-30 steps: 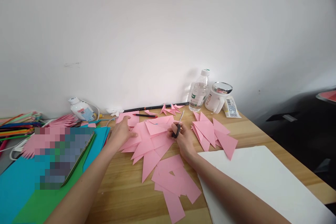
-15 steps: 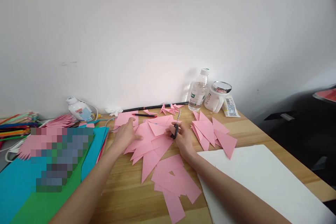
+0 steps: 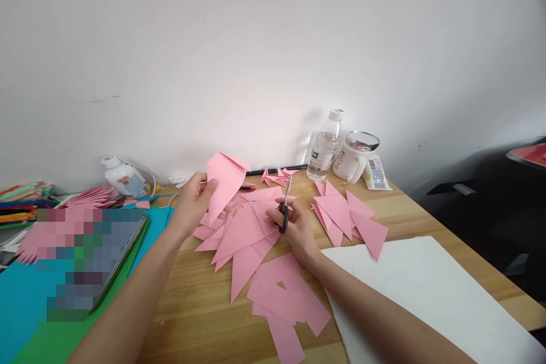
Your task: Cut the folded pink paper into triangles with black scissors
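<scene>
Raised above the pile, a folded pink paper sheet is pinched between the thumb and fingers of my left hand. My right hand is closed around the black handles of a pair of scissors, whose blades point up and away from me. Beneath and between both hands spreads a pile of pink paper pieces, many of them pointed. Nearer to me lie pink offcuts with notches cut in them. To the right of my right hand is another group of pink triangles.
Small pink folded stars lie by the wall. A water bottle and a white mug stand at the back right. White board covers the right front. On the left are a phone, coloured sheets and a white bottle.
My left hand has picked up a pink paper sheet and lifted it off the table. My right hand stays nearly in place, still holding the scissors.
</scene>
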